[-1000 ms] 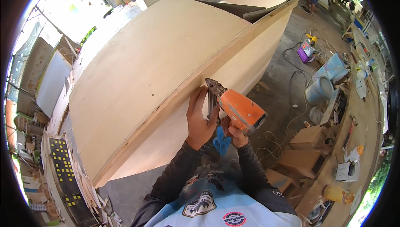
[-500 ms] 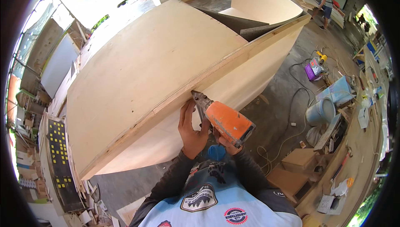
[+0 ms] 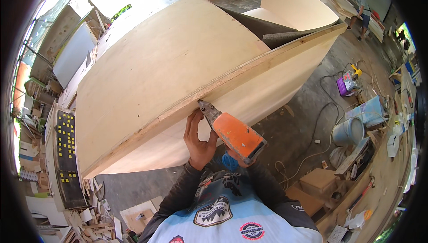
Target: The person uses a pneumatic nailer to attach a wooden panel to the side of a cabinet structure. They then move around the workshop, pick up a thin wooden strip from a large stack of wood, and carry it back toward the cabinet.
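Note:
A large curved plywood piece (image 3: 178, 60) stands in front of me, with a wooden strip (image 3: 236, 76) along its near upper edge. My right hand (image 3: 237, 157) grips an orange nail gun (image 3: 239, 136) from below, and the tool's body partly hides that hand. The gun's metal nose rests at the strip, apparently touching its side. Just left of the nose, my left hand (image 3: 199, 147) is open, its fingers stretched up against the strip's underside and the plywood face. Its thumb points toward the gun. A blue coiled hose (image 3: 230, 162) shows beneath the gun.
On the floor to the right are a bucket (image 3: 347, 131), a purple-and-white can (image 3: 347, 84), cables and a cardboard box (image 3: 318, 180). A long wooden bench (image 3: 379, 171) runs along the right. Offcuts lie at lower left. Another person (image 3: 360, 9) handles boards far right.
The nail gun's nose and my left hand have shifted slightly left along the strip. My view has turned a little, so the surroundings sit farther right.

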`<move>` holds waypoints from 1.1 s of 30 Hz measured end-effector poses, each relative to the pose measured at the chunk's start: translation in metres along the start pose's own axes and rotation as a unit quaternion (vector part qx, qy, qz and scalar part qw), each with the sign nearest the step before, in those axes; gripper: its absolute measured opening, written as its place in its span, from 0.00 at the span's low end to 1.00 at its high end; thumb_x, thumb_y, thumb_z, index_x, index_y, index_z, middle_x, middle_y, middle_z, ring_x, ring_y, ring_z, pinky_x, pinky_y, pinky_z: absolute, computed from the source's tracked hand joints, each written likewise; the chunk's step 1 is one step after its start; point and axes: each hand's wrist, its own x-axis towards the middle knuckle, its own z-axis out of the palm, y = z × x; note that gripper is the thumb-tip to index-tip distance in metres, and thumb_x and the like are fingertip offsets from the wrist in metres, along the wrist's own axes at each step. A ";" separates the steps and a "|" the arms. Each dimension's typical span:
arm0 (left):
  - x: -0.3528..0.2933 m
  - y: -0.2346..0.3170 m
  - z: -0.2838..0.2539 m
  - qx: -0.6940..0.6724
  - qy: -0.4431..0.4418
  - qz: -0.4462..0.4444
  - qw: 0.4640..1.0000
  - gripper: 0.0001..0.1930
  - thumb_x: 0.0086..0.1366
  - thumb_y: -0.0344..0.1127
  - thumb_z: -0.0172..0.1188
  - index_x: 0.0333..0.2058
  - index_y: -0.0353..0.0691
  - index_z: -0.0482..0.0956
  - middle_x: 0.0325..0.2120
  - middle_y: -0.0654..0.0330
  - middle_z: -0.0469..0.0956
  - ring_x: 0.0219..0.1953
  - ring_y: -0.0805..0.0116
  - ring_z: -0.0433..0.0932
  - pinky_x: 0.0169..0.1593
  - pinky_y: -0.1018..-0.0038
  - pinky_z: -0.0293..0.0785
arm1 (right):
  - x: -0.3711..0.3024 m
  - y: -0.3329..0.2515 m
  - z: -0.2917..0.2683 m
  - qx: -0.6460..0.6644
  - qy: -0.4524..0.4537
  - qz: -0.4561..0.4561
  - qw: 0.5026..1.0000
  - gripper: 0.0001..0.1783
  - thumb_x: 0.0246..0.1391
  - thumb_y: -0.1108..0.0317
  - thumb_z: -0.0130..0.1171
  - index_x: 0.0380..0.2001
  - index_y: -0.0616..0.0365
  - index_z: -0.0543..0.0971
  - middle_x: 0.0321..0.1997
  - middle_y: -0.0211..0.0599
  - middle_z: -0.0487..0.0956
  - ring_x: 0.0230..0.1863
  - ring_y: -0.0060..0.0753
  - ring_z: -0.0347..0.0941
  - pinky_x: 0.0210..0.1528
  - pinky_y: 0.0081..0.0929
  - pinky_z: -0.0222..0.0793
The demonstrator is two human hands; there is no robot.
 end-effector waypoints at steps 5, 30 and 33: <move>-0.001 0.000 0.001 -0.001 0.007 -0.004 1.000 0.26 0.45 0.25 0.64 0.47 0.31 0.71 0.46 0.45 0.73 0.46 0.49 0.75 0.48 0.63 0.72 | 0.010 -0.003 0.006 0.267 -0.040 -0.064 0.961 0.27 0.62 0.64 0.47 0.61 0.60 0.58 0.62 0.41 0.65 0.59 0.34 0.64 0.57 0.30 0.66; 0.022 0.018 0.052 -0.025 -0.030 0.035 0.999 0.24 0.47 0.24 0.63 0.47 0.31 0.72 0.46 0.46 0.73 0.47 0.49 0.74 0.49 0.64 0.71 | -0.008 -0.027 -0.027 0.166 0.188 -0.048 0.967 0.23 0.50 0.56 0.61 0.44 0.59 0.70 0.41 0.34 0.73 0.41 0.26 0.69 0.45 0.25 0.65; 0.030 0.024 0.070 -0.046 -0.047 0.036 0.997 0.23 0.49 0.25 0.63 0.46 0.30 0.72 0.46 0.45 0.73 0.49 0.46 0.73 0.51 0.63 0.69 | -0.001 -0.054 -0.036 0.038 0.223 -0.070 0.972 0.23 0.48 0.46 0.61 0.29 0.58 0.73 0.26 0.29 0.71 0.28 0.23 0.65 0.37 0.22 0.62</move>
